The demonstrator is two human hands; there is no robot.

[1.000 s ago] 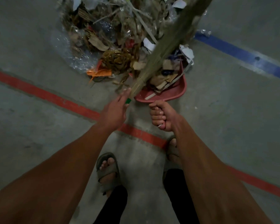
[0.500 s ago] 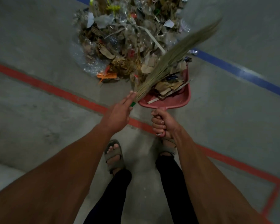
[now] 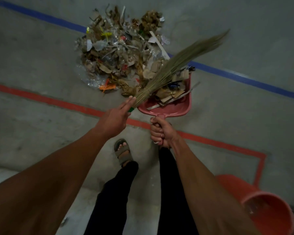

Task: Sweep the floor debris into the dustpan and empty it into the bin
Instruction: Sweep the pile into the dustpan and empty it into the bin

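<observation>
A large heap of debris (image 3: 124,53), cardboard scraps, plastic film and dry leaves, lies on the concrete floor ahead. A red dustpan (image 3: 180,107) holds cardboard pieces and strips, lifted at the heap's right side. My right hand (image 3: 160,132) grips its handle in a fist. My left hand (image 3: 115,118) holds the green-bound end of a straw broom (image 3: 176,65), two fingers stretched along it. The broom's bristles slant up to the right over the dustpan. An orange bin (image 3: 268,207) stands at the lower right, beside my right forearm.
A red floor line (image 3: 41,99) runs across under my hands and turns a corner at the right. A blue line (image 3: 244,78) crosses behind the heap. My sandalled left foot (image 3: 123,152) and dark trouser legs are below.
The view has pulled back from the heap, and the orange bin has come into sight at the lower right. Dustpan and broom stay in my hands, the broom's bristles now clear of the pile.
</observation>
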